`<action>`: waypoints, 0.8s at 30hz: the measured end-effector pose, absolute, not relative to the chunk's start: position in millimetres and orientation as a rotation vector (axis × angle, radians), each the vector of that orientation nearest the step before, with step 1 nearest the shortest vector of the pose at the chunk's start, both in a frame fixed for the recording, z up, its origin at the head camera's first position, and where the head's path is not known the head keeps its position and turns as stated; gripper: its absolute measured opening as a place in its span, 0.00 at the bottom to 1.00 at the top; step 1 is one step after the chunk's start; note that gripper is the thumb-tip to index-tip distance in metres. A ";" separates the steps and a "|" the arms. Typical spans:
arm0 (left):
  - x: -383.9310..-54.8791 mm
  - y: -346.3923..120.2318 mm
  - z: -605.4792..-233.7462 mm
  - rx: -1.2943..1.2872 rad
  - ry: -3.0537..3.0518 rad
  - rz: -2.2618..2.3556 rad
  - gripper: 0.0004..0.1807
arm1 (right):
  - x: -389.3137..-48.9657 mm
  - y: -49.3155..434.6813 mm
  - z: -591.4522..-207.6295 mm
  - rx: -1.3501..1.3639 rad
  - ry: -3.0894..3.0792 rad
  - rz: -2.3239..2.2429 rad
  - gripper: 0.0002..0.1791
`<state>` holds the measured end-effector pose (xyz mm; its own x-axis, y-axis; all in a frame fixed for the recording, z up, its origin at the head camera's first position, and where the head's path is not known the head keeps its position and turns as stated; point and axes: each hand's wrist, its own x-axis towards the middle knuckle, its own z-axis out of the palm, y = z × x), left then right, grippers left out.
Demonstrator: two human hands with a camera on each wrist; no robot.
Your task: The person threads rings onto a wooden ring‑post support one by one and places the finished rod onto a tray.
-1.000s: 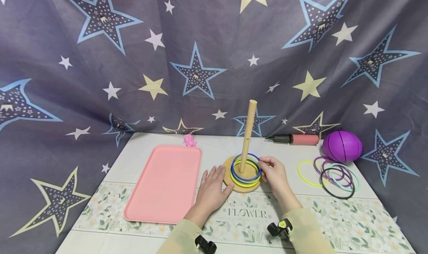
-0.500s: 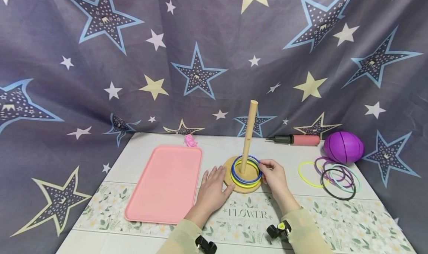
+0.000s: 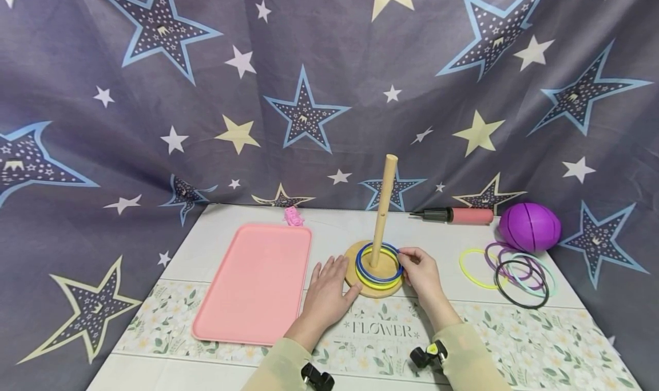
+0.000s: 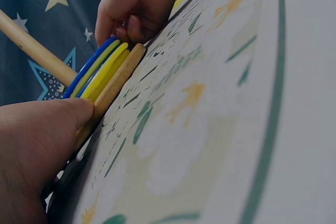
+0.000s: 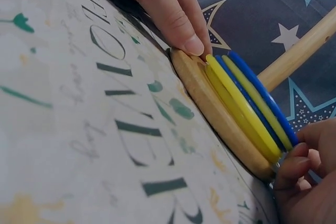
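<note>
Cloth point(image 3: 309, 47) printed with stars fills the upper frame. Below it, the worktop point(image 3: 334, 230), white with a floral band, spans the lower half. A pink tray point(image 3: 252, 282) lies left of centre. Right of it, a wooden stand point(image 3: 383, 208) rises at centre right, its peg upright on a round base. The left hand point(image 3: 326, 293) lies at the base's left edge, fingers straight and slightly spread, its thumb touching the edge. The right hand point(image 3: 422, 271), at the base's right, pinches the blue ring point(image 5: 266, 96) uppermost around the peg. A purple ball point(image 3: 530, 226) sits at far right, beside a red-and-black pump point(image 3: 471, 216). Loose rings point(image 3: 522, 307), yellow, purple, black and pale green, overlap below the ball. Yellow rings point(image 5: 244, 109) encircle the peg low down. A small pink toy point(image 3: 293, 216) lies just above the tray.
</note>
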<state>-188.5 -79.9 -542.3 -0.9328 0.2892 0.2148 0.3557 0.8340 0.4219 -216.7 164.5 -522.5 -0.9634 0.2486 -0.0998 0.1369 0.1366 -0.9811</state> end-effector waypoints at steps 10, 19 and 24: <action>-188.8 -77.7 -542.6 -0.502 -2.904 -0.694 0.43 | -213.0 183.6 -527.2 -0.413 -2.255 2.001 0.21; -188.6 -78.3 -542.0 -0.504 -2.891 -0.698 0.42 | -205.7 214.0 -529.1 -0.504 -2.204 1.968 0.23; -188.3 -78.1 -542.7 -0.495 -2.901 -0.690 0.43 | -200.3 228.7 -526.3 -0.542 -2.159 1.966 0.23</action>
